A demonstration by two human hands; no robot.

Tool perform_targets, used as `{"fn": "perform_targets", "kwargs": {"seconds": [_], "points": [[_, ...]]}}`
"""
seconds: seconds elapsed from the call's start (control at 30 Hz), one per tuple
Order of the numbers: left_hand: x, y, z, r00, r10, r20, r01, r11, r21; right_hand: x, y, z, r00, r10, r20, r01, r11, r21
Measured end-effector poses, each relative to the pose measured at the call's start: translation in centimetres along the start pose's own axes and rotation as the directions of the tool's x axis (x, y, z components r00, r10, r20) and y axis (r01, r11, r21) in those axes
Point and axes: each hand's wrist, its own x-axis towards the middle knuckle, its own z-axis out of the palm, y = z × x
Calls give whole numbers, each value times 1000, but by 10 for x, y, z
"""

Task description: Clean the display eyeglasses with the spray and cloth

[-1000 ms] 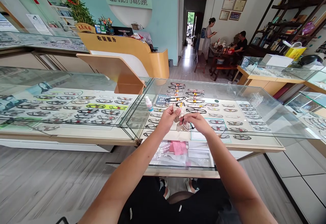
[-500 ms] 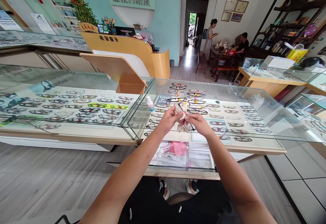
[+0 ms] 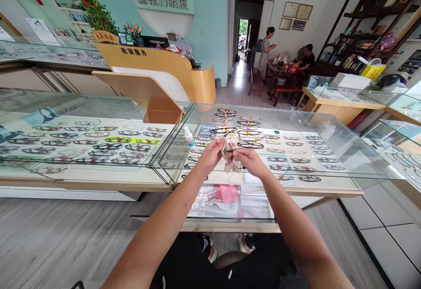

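My left hand [image 3: 211, 154] is closed on a crumpled beige cloth [image 3: 229, 164], which wraps part of a pair of dark-framed eyeglasses [image 3: 238, 164]. The fingers of my right hand [image 3: 250, 159] pinch the frame of those eyeglasses, and one lens hangs below the fingertips. Both hands are close together above the glass display case. Left of them, a small white spray bottle [image 3: 189, 137] with a blue label stands on the glass top. Cloth and fingers hide much of the eyeglasses.
Rows of eyeglass frames [image 3: 278, 159] lie inside the glass case [image 3: 329, 120]. An open drawer [image 3: 226, 225] with plastic bags and a pink paper [image 3: 229, 193] sits below my hands. A tilted wooden board [image 3: 131, 85] stands at the left. Two people are at a far table [image 3: 286, 67].
The whole view has shifted slightly, so the surroundings sit a little further left. My hands still hold the cloth and eyeglasses, with the cloth now bunched differently around the frame.
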Motion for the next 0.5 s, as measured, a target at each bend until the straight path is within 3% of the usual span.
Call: {"fn": "perform_targets", "kwargs": {"seconds": [0.17, 0.33, 0.5], "points": [[3, -2, -5, 994, 9, -105, -21, 993, -112, -1, 0, -3, 993, -35, -109, 44, 996, 84], [0, -6, 0, 998, -58, -5, 57, 995, -87, 1, -1, -4, 934, -135, -330, 165, 984, 63], [-4, -11, 3, 992, -115, 50, 117, 992, -36, 4, 4, -4, 895, -177, -409, 192, 981, -3]]}}
